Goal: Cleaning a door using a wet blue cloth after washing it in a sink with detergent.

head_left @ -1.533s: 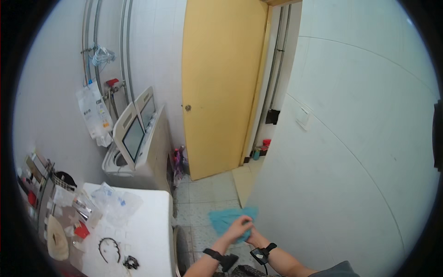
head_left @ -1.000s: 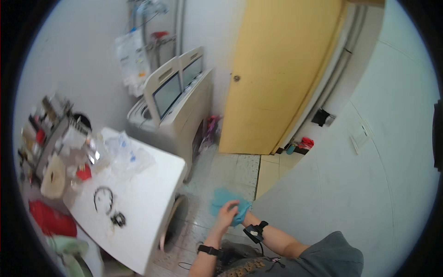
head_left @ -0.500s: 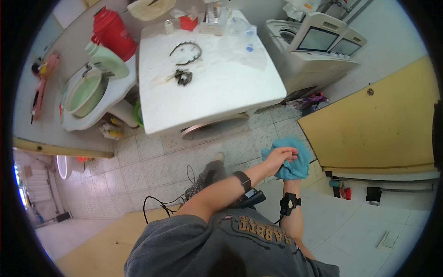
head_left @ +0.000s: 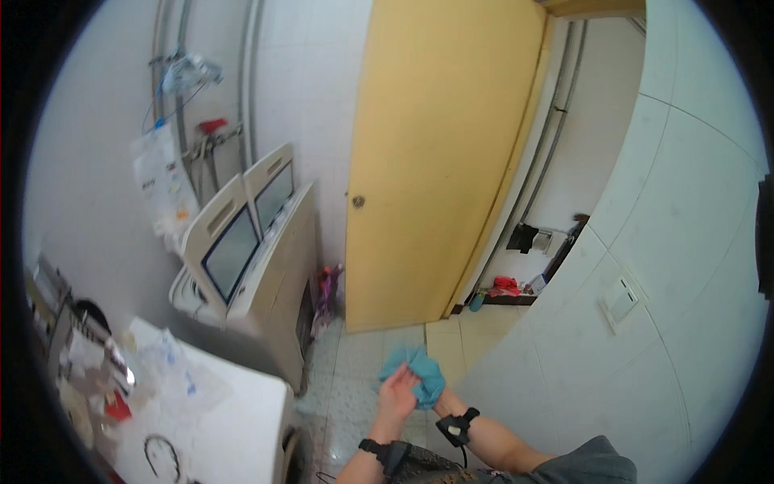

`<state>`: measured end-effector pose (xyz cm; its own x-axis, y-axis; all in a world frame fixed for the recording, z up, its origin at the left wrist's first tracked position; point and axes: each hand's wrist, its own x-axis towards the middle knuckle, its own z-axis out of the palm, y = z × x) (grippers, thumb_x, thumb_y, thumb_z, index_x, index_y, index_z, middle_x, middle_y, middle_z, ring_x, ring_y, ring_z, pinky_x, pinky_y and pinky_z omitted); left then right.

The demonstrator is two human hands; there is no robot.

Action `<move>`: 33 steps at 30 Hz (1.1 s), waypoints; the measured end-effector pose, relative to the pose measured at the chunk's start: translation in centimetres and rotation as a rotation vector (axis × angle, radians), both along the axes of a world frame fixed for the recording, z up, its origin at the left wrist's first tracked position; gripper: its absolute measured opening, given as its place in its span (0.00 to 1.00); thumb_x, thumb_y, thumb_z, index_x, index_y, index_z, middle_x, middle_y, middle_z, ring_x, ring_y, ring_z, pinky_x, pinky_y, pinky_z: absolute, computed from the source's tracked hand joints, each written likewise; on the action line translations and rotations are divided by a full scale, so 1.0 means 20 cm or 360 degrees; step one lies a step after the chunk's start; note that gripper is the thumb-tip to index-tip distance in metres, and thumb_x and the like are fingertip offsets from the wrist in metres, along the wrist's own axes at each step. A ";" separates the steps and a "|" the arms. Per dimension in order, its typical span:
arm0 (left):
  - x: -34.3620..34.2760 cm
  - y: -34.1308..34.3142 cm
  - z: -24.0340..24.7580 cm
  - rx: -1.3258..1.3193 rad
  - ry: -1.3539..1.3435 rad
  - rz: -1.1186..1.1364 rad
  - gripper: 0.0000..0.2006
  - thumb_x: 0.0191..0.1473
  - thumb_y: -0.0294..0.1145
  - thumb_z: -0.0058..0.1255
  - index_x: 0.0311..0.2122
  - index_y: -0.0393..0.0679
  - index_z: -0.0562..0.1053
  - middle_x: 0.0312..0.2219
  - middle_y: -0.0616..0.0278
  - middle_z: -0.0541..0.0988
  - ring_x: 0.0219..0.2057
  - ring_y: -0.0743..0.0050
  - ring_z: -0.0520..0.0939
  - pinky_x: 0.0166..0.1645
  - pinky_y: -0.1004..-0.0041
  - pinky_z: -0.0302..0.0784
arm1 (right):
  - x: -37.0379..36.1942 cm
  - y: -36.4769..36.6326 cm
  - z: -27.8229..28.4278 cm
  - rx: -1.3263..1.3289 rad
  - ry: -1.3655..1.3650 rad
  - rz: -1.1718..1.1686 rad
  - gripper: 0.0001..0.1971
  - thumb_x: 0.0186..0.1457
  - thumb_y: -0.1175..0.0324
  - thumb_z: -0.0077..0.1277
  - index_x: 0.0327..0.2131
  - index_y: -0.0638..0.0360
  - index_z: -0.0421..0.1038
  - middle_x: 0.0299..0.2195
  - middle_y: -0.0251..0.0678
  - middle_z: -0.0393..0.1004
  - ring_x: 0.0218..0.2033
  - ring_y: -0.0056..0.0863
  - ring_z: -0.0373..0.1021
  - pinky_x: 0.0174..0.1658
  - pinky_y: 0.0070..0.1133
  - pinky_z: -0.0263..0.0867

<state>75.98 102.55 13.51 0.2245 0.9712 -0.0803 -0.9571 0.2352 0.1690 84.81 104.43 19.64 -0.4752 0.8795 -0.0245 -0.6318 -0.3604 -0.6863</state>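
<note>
A crumpled blue cloth (head_left: pixel 427 379) is bunched between my two hands, in front of my body and above the tiled floor. My left hand (head_left: pixel 395 394) lies against its left side with bent fingers closed at the fabric. Under the cloth, on its right, is my right hand (head_left: pixel 438 402). The cloth covers most of its fingers and hangs over it. Dark straps circle both wrists.
A yellow door (head_left: pixel 435 161) stands ajar, a doorway to its right. Left of it is a twin-tub washing machine (head_left: pixel 270 298) with raised lids. A white-topped appliance (head_left: pixel 234 419) with a headband (head_left: pixel 161 458) stands at lower left. A tiled wall (head_left: pixel 580 363) rises on my right.
The view has swung right toward the door and doorway, and the washbasin has left it. Both hands stay together at the blue cloth.
</note>
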 end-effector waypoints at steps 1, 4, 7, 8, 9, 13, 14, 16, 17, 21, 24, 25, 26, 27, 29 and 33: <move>0.03 0.05 0.01 0.0026 0.0032 -0.0044 0.16 0.52 0.32 0.42 0.45 0.37 0.65 0.45 0.56 0.69 0.46 0.63 0.68 0.52 0.65 0.62 | 0.02 0.04 -0.02 0.0140 -0.0113 -0.0014 0.08 0.53 0.64 0.45 0.32 0.57 0.66 0.32 0.35 0.70 0.33 0.26 0.67 0.38 0.23 0.66; 0.12 0.20 -0.03 -0.0277 0.0525 -0.0025 0.13 0.53 0.30 0.41 0.43 0.36 0.65 0.44 0.57 0.70 0.43 0.66 0.71 0.48 0.70 0.65 | 0.15 0.25 -0.45 -0.0372 -0.0423 -0.0300 0.14 0.55 0.63 0.41 0.41 0.60 0.63 0.39 0.38 0.68 0.40 0.30 0.65 0.47 0.27 0.61; 0.15 0.41 -0.14 -0.0195 0.0775 0.0102 0.14 0.52 0.28 0.41 0.44 0.33 0.65 0.38 0.55 0.71 0.38 0.64 0.72 0.46 0.67 0.67 | 0.12 0.34 -0.57 -0.0603 -0.0322 -0.0302 0.14 0.55 0.63 0.41 0.42 0.60 0.63 0.40 0.38 0.67 0.41 0.30 0.64 0.47 0.27 0.61; 0.15 0.48 -0.16 -0.0281 0.1060 0.0146 0.16 0.53 0.28 0.41 0.46 0.32 0.63 0.40 0.54 0.71 0.39 0.64 0.72 0.46 0.69 0.66 | 0.09 0.40 -0.59 -0.0608 -0.0279 -0.0277 0.14 0.55 0.63 0.41 0.42 0.60 0.62 0.40 0.38 0.67 0.41 0.30 0.64 0.47 0.27 0.61; 0.17 0.56 -0.16 -0.0360 0.1339 0.0179 0.18 0.53 0.28 0.41 0.48 0.30 0.62 0.41 0.53 0.70 0.41 0.65 0.71 0.46 0.70 0.66 | 0.10 0.47 -0.60 -0.0600 -0.0255 -0.0281 0.14 0.55 0.63 0.41 0.42 0.60 0.62 0.40 0.38 0.67 0.41 0.30 0.64 0.46 0.26 0.61; 0.20 0.90 -0.17 -0.0066 0.1772 0.0183 0.22 0.53 0.28 0.41 0.51 0.28 0.57 0.46 0.49 0.67 0.46 0.62 0.69 0.49 0.69 0.64 | 0.13 0.79 -0.60 -0.0564 -0.0188 -0.0294 0.15 0.55 0.63 0.41 0.43 0.59 0.61 0.41 0.38 0.66 0.42 0.29 0.64 0.46 0.26 0.61; 0.19 1.00 -0.25 0.0013 0.2005 0.0198 0.23 0.52 0.30 0.43 0.52 0.28 0.56 0.48 0.48 0.65 0.48 0.61 0.67 0.50 0.68 0.63 | 0.14 0.87 -0.60 -0.0542 -0.0186 -0.0288 0.15 0.55 0.62 0.41 0.44 0.59 0.61 0.41 0.38 0.66 0.42 0.29 0.64 0.46 0.26 0.61; 0.20 1.19 -0.24 0.0124 0.2254 0.0195 0.25 0.52 0.32 0.44 0.52 0.28 0.56 0.49 0.47 0.64 0.50 0.59 0.66 0.52 0.68 0.61 | 0.15 1.03 -0.59 -0.0519 -0.0170 -0.0302 0.15 0.56 0.62 0.40 0.44 0.59 0.61 0.42 0.38 0.66 0.42 0.29 0.64 0.46 0.26 0.61; 0.21 1.25 -0.16 0.0300 0.2516 0.0263 0.27 0.50 0.33 0.47 0.52 0.29 0.56 0.50 0.46 0.62 0.51 0.59 0.65 0.52 0.67 0.60 | 0.16 1.11 -0.58 -0.0471 -0.0192 -0.0315 0.15 0.56 0.62 0.40 0.44 0.59 0.61 0.42 0.38 0.66 0.42 0.29 0.63 0.46 0.26 0.61; 0.19 1.46 0.09 0.0890 0.2833 0.0227 0.34 0.44 0.37 0.55 0.54 0.34 0.56 0.51 0.44 0.61 0.51 0.57 0.65 0.52 0.66 0.61 | 0.24 1.40 -0.53 0.0948 -0.1135 -0.0498 0.17 0.56 0.62 0.40 0.48 0.57 0.57 0.44 0.37 0.64 0.44 0.27 0.62 0.45 0.24 0.61; 0.15 1.59 0.12 0.0675 0.2585 0.0216 0.29 0.43 0.35 0.56 0.51 0.35 0.61 0.45 0.46 0.68 0.46 0.57 0.70 0.49 0.67 0.65 | 0.18 1.60 -0.41 -0.0079 -0.0320 -0.0394 0.20 0.57 0.65 0.37 0.52 0.54 0.52 0.50 0.36 0.58 0.51 0.25 0.56 0.51 0.22 0.56; 0.13 1.67 0.10 0.0719 0.2588 0.0225 0.29 0.43 0.35 0.56 0.51 0.35 0.61 0.45 0.46 0.68 0.46 0.57 0.70 0.49 0.67 0.65 | 0.17 1.72 -0.43 -0.0272 -0.0145 -0.0394 0.20 0.57 0.65 0.36 0.53 0.54 0.51 0.51 0.35 0.57 0.52 0.24 0.55 0.52 0.22 0.55; 0.11 1.76 0.07 0.0620 0.2392 0.0181 0.24 0.43 0.34 0.56 0.45 0.36 0.66 0.41 0.49 0.71 0.42 0.60 0.73 0.45 0.68 0.67 | 0.16 1.90 -0.57 -0.0090 0.0012 -0.0533 0.13 0.56 0.64 0.39 0.44 0.55 0.57 0.41 0.32 0.61 0.43 0.23 0.59 0.44 0.21 0.58; 0.07 1.83 0.03 0.0490 0.2196 0.0149 0.18 0.42 0.33 0.56 0.40 0.36 0.71 0.37 0.53 0.74 0.38 0.63 0.76 0.42 0.69 0.69 | 0.13 1.97 -0.56 -0.0064 -0.0001 -0.0640 0.10 0.55 0.64 0.40 0.39 0.55 0.59 0.36 0.30 0.62 0.38 0.22 0.60 0.40 0.21 0.58; -0.01 2.00 -0.03 0.0608 0.2450 0.0199 0.14 0.43 0.33 0.56 0.36 0.38 0.72 0.35 0.55 0.75 0.35 0.64 0.76 0.38 0.70 0.70 | 0.07 2.12 -0.53 -0.0004 -0.0035 -0.0852 0.07 0.53 0.63 0.42 0.28 0.55 0.62 0.25 0.26 0.62 0.28 0.21 0.62 0.31 0.21 0.59; -0.09 2.21 0.11 0.1168 0.2867 0.0720 0.08 0.44 0.34 0.54 0.30 0.43 0.75 0.29 0.57 0.77 0.27 0.63 0.77 0.30 0.69 0.69 | 0.10 2.30 -0.43 0.0338 -0.0729 -0.1136 0.06 0.51 0.66 0.42 0.27 0.58 0.62 0.25 0.32 0.63 0.28 0.24 0.62 0.31 0.22 0.59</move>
<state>74.18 146.76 15.69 0.1292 0.8707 0.4746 0.4333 -0.4801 0.7627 86.77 150.49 11.06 0.2076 0.9708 0.1198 -0.3035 0.1804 -0.9356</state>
